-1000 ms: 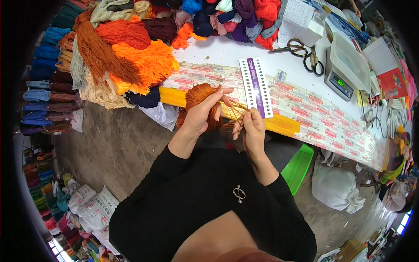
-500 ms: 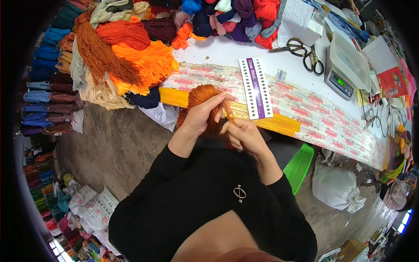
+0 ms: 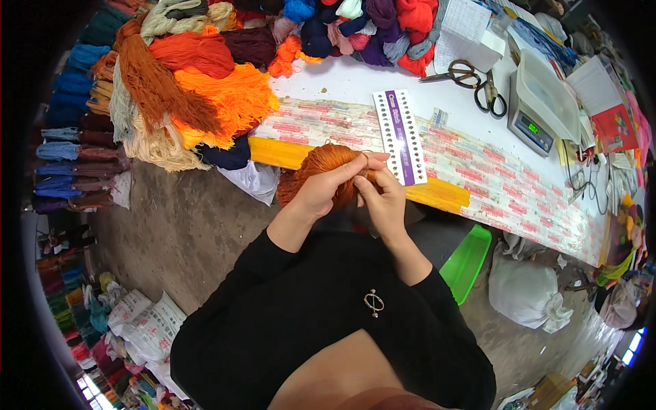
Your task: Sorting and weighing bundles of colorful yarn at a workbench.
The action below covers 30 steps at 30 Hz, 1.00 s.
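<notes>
A bundle of burnt-orange yarn (image 3: pixel 318 166) hangs at the front edge of the table. My left hand (image 3: pixel 331 189) is wrapped over its right side and grips it. My right hand (image 3: pixel 383 201) is close against the left one, fingers pinched on strands of the same yarn. Both hands sit just in front of the yellow table edge (image 3: pixel 280 152). A white and purple card with rows of holes (image 3: pixel 400 137) lies on the table directly behind my hands.
Heaps of orange, rust, cream and dark yarn (image 3: pixel 198 89) cover the table's left and back. Scissors (image 3: pixel 478 82) and a digital scale (image 3: pixel 540 109) lie at the right. A green tray (image 3: pixel 466 262) and a white sack (image 3: pixel 526 294) are under the table.
My right hand has moved left and closed in against my left hand on the yarn. The bundle stays at the table edge.
</notes>
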Available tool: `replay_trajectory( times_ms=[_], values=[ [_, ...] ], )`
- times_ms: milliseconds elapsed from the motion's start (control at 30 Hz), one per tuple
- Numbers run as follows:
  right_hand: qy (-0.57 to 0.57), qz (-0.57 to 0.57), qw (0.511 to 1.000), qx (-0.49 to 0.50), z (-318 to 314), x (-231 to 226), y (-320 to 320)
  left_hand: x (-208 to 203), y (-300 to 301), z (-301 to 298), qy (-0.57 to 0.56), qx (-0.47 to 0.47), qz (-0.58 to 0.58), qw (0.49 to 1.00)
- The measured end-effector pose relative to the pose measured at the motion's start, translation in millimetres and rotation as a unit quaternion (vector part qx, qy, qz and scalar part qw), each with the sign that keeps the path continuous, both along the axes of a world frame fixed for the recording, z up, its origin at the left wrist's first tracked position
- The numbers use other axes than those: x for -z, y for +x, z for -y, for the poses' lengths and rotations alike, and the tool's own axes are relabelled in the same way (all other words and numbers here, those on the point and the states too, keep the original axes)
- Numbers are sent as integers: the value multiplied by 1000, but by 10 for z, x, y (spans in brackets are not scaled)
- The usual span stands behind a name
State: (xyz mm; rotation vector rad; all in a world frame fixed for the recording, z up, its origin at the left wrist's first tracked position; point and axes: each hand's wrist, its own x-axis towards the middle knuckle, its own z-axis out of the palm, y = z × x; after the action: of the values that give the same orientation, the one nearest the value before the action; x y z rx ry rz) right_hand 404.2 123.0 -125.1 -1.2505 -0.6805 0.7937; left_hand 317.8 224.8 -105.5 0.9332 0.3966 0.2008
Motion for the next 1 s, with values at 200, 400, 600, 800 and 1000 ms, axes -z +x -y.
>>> replay_trajectory(
  times_ms=[200,400,600,800,1000],
  values=[
    [28,13,999,-10,52,113,54,-51,6,-16,-40,-20,9,999],
    [36,-174,984,-19,110,36,-3,-27,-2,-74,-55,-43,13,997],
    [33,-167,984,-52,160,81,34,-9,-32,-103,-89,-73,24,993],
    [38,-197,978,-50,172,83,27,1,-58,-145,-31,-98,-4,995],
    [41,-201,978,-46,178,107,23,-59,-55,-132,-21,-102,5,995]
  ],
)
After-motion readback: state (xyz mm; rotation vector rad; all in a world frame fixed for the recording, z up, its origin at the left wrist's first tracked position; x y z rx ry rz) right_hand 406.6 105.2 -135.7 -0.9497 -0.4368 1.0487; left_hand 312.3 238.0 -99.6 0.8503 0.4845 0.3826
